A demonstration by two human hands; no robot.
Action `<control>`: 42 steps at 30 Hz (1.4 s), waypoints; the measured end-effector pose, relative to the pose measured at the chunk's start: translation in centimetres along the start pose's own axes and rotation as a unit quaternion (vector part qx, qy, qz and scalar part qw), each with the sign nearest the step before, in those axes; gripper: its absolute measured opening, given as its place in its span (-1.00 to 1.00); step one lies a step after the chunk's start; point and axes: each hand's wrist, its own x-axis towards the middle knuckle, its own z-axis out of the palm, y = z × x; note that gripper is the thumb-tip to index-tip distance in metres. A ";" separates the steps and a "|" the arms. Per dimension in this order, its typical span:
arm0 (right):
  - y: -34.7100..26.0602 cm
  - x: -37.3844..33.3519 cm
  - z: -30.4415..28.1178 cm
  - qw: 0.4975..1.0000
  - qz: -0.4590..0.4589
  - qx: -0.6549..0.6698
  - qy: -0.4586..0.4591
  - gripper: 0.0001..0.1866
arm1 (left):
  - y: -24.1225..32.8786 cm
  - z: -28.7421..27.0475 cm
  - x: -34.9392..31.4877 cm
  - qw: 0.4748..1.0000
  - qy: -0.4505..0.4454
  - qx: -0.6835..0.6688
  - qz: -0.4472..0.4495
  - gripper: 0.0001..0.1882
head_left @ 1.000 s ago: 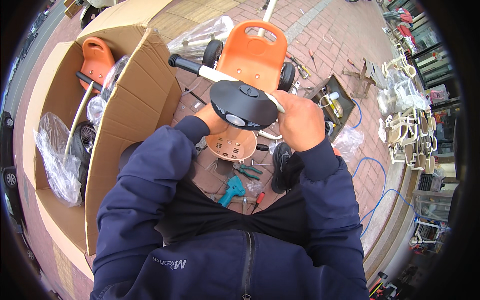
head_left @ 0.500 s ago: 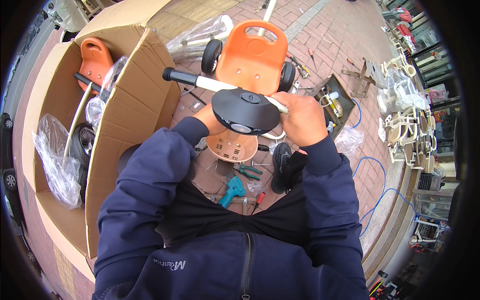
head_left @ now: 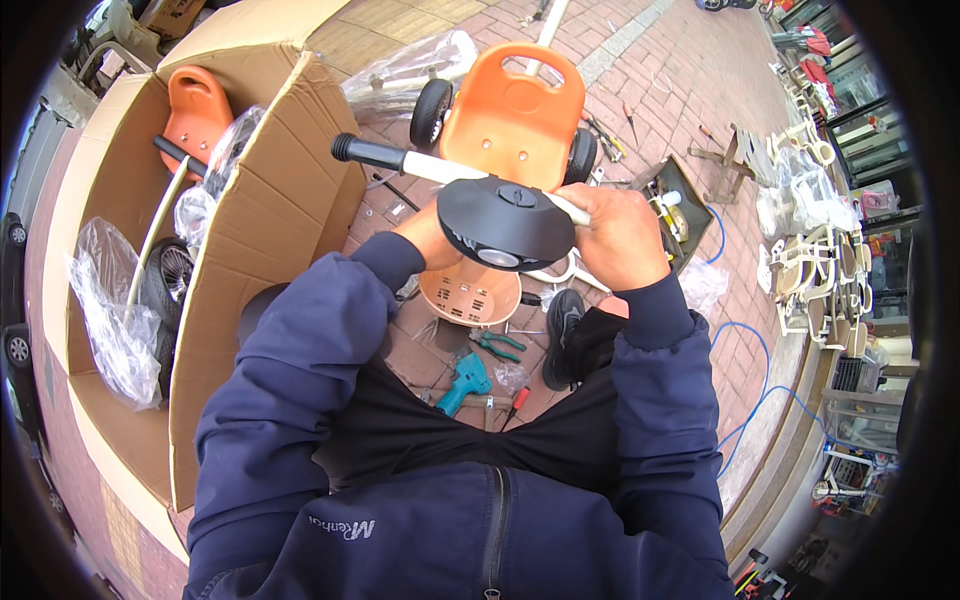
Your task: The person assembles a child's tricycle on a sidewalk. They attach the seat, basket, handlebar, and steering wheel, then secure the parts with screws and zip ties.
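A small ride-on with a white handlebar (head_left: 435, 167) and an orange seat (head_left: 510, 120) stands in front of me. Over the middle of the bar sits a black plastic cover (head_left: 508, 225) with a round clear lens. My right hand (head_left: 625, 235) is closed round the bar's right end, beside the cover. My left hand (head_left: 428, 240) reaches behind the cover's left side, its fingers hidden. A black grip (head_left: 365, 152) is on the bar's left end. Below the cover hangs a beige plastic basket (head_left: 470, 295) with slots.
At the left stands an open cardboard box (head_left: 265, 220) holding another orange seat (head_left: 195, 120). Pliers (head_left: 497, 345), a teal power tool (head_left: 465, 383) and a red screwdriver (head_left: 516, 405) lie near my legs. A toolbox (head_left: 690, 215) is right; a blue hose (head_left: 765, 370) curves beyond.
The cover and handlebar have shifted slightly right, together with my right hand. The whole view has also shifted a little. My left hand stays behind the cover.
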 end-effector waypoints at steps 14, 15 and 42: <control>0.3 -0.3 -0.1 0.999 -0.023 0.031 0.010 -0.60 | -1.3 1.5 -0.4 1.000 0.011 -0.021 0.007 -0.64; 0.4 -0.2 -0.2 0.999 -0.017 0.037 0.002 -0.58 | -1.6 1.9 -0.7 0.999 -0.019 -0.017 -0.043 -0.63; 0.9 0.3 -1.0 0.998 -0.036 0.044 -0.030 -0.67 | -3.3 2.6 -1.5 0.996 -0.019 0.088 0.003 -0.68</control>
